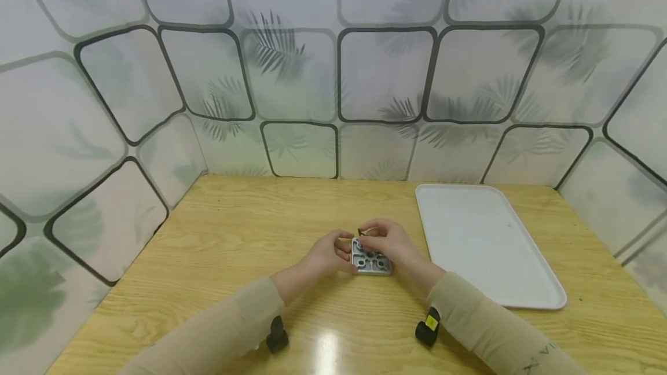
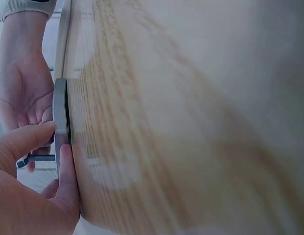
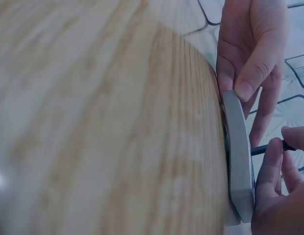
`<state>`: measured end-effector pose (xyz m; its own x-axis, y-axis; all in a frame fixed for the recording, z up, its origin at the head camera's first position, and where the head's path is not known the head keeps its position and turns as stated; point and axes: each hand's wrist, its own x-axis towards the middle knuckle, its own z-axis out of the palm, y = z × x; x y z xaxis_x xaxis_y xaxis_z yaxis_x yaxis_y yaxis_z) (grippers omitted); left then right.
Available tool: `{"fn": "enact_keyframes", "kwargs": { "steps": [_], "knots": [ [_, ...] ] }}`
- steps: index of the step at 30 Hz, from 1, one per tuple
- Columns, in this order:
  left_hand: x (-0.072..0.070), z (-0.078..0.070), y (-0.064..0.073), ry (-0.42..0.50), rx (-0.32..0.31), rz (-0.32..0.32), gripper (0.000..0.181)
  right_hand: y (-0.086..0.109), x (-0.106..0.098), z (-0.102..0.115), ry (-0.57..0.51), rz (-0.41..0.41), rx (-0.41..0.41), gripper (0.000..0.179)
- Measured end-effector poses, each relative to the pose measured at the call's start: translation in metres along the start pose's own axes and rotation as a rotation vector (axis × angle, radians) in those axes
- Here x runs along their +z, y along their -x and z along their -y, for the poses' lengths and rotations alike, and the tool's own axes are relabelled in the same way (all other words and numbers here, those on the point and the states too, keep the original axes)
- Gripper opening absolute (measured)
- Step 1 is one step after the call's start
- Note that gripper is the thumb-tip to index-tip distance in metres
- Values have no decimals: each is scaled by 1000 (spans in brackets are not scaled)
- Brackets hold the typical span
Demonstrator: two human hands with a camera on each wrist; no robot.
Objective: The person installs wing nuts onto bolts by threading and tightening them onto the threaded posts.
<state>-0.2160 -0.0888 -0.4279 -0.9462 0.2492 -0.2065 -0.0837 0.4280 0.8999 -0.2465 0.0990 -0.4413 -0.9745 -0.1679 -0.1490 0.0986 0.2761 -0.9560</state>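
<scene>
A square silver metal plate point(image 1: 372, 266) with several round holes and raised ribs lies on the wooden table. My left hand point(image 1: 329, 253) grips its left edge, the thumb point(image 3: 245, 90) pressed on one corner in the right wrist view. Above the plate's far left corner, my right hand point(image 1: 388, 241) pinches a dark threaded bolt point(image 3: 260, 150) between thumb and fingertips. The bolt point(image 2: 41, 158) stands upright on the plate, head up, its tip at the plate's face. Its lower end is hidden in the head view by the fingers.
To the right on the table point(image 1: 260, 213) lies a white rectangular tray point(image 1: 484, 247), close to the right forearm. Patterned curtain-like walls point(image 1: 385, 74) enclose the table's back and sides. Dark wrist cameras point(image 1: 428, 328) hang under both sleeves.
</scene>
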Motion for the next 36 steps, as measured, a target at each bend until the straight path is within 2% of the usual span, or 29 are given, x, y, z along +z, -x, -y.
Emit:
{"fn": "enact_keyframes", "kwargs": {
  "steps": [6, 14, 20, 27, 36],
  "knots": [
    [0, 0, 0, 4, -9, 2, 77, 1, -3, -1, -12, 30, -27, 31],
    [0, 0, -1, 15, -8, 4, 77, 2, -2, 1, -50, 29, -22, 32],
    [0, 1, 0, 16, -11, 6, 78, 2, -1, 1, -45, 15, -8, 27],
    [0, 2, -1, 13, -11, 8, 77, 1, -2, -1, -25, 34, -33, 28],
    [-1, 1, 0, 19, -10, 5, 79, 3, -4, -1, -105, 58, -44, 31]
  ]
}}
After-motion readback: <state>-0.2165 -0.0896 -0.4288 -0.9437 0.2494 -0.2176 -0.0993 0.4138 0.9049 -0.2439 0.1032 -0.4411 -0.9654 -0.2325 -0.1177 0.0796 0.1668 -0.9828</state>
